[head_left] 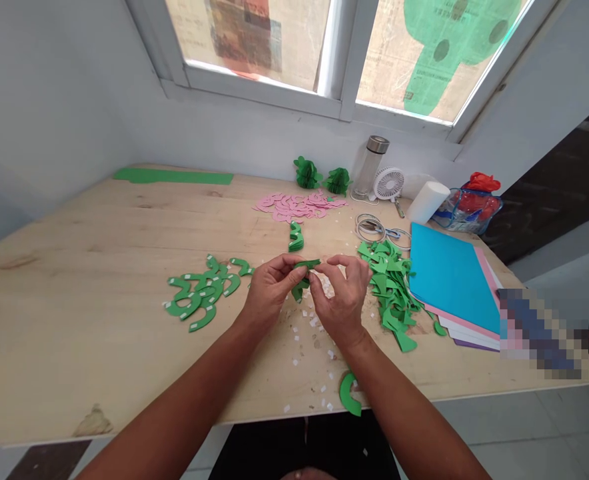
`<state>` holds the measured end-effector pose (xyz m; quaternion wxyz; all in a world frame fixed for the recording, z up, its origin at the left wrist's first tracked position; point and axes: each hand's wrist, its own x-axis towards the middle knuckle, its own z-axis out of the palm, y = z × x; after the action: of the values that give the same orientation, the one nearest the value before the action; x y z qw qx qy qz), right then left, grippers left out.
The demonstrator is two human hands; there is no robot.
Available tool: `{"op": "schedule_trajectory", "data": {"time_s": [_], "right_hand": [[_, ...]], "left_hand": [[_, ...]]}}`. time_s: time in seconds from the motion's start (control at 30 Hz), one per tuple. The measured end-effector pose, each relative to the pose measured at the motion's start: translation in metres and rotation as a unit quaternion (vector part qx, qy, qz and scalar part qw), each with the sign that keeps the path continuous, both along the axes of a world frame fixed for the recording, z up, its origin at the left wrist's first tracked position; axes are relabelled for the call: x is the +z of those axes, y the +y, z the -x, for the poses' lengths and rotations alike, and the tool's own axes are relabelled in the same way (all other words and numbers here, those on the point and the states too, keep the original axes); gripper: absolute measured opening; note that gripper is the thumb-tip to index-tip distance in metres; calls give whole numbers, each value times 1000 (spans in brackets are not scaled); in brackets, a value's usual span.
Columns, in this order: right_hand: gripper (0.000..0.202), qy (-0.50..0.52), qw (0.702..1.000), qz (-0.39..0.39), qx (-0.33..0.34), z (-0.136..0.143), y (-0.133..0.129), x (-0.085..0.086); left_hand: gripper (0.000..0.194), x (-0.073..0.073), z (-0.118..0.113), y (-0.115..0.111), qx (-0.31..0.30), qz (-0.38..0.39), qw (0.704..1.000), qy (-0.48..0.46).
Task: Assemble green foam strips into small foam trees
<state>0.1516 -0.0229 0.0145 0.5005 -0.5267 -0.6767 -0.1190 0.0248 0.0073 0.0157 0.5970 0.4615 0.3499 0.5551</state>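
In the middle of the table, my left hand (pixel 270 288) pinches a small green paper piece (pixel 308 264) between thumb and fingers. The fingertips of my right hand (pixel 343 288) close on the right side of that same piece. Just beyond my hands stands a small stack of green curved cutouts (pixel 296 240). To the left lies a loose pile of green arc-shaped cutouts (pixel 202 293) with small white squares on them. Tiny white paper squares (pixel 314 321) are scattered beneath my hands, and a single green arc (pixel 348 395) rests at the front edge.
Green scraps (pixel 392 287) and blue sheets (pixel 449 273) over other colours lie right. Pink cutouts (pixel 302 205), green honeycomb figures (pixel 308 175), a glass bottle (pixel 369 167), a small fan (pixel 389 183), scissors (pixel 392 233) and a white roll (pixel 428 202) are behind. A green strip (pixel 174 176) lies far left.
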Motion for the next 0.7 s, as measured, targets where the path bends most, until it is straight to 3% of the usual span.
{"op": "schedule_trajectory", "data": {"time_s": [0.23,0.7], "right_hand": [[3,11,1000,28,9,-1,2,-2],[8,15,999,34,9,-2,1,1]], "left_hand": [[21,1,-2,-2,6,1,1000,-5],[16,0,2,-1,-39,-14,999,19]]}}
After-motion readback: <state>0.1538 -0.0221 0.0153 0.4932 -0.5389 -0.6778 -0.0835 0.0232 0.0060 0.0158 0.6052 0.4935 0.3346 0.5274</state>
